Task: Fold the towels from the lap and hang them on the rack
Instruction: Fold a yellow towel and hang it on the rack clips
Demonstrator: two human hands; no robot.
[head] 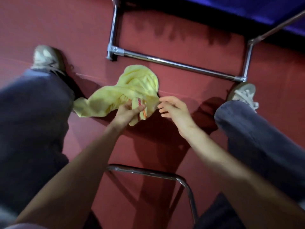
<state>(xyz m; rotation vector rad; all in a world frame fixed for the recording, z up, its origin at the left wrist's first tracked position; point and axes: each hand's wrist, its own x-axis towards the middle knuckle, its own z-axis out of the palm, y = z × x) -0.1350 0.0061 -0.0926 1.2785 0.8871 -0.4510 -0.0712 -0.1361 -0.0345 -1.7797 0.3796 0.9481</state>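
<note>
- Yellow towel was off the lap, held up in the air between the two knees and above the red floor. It was bunched, not folded at all.
- Left hand gripped the towel at a gathered bundle, fingers curled round cloth that showed a pink and orange striped band. That band probably marked a hem.
- Right hand held nothing. Its fingers were spread and slightly bent, tips just beside the towel's right-hand edge; whether they touched the cloth could not be told through the blur.
- Handling, judged from the drape: light, thin and fully limp. The cloth ballooned above the grip and a loose flap trailed toward the left leg. It has no stiffness and will not keep a shape unless it is stretched or laid down.
- Not fragile, and not slippery for bare fingers. The risk is a trailing end reaching the floor, not a drop.
- Where to take hold: find two corners along the striped hem, one pinched in each hand, and pull them apart so the sheet hangs flat before folding. Gripping the wad mid-cloth would only keep the creases.
- Chrome rack frame stood on the floor just beyond the towel; only its lower tubes were in view, the hanging bars were not.
</note>
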